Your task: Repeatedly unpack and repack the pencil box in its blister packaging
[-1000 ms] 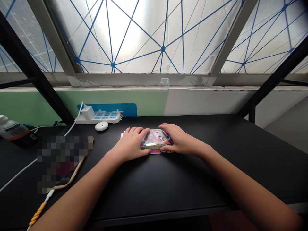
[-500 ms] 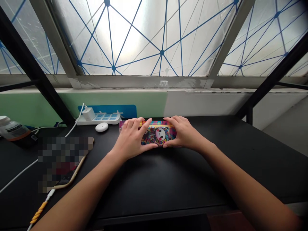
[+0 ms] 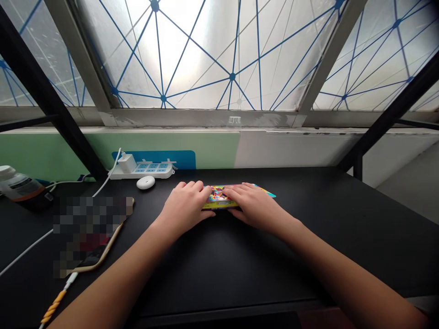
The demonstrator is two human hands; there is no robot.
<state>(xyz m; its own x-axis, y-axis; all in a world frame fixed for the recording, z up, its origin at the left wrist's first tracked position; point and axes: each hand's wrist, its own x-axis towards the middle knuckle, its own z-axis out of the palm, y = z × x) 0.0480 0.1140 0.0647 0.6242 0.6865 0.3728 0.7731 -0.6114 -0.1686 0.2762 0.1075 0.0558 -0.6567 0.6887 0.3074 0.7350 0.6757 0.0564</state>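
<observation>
A flat, brightly coloured printed box [image 3: 219,202] lies low over the black desk, its yellow front side facing me and its top foreshortened. My left hand [image 3: 187,202] is closed round its left end, fingers over the top and thumb at the lower front edge. Across the right part lies my right hand [image 3: 258,204], its fingers on top and the thumb below the front edge. A blue and yellow corner shows past the right hand. Most of the printed top and the left end are hidden by my hands.
Left of the hands are a white round case [image 3: 146,183] and a white power strip [image 3: 151,171] with a plugged-in charger [image 3: 127,163]. A blurred-out phone [image 3: 113,237] with a cable lies nearer, and a bottle [image 3: 21,189] stands far left. Black frame bars [image 3: 380,121] slope beside the window.
The box has gone from showing a dark, cartoon-printed face to showing a yellow side and brighter top. Both hands have shifted slightly nearer to me and now lie more over the top.
</observation>
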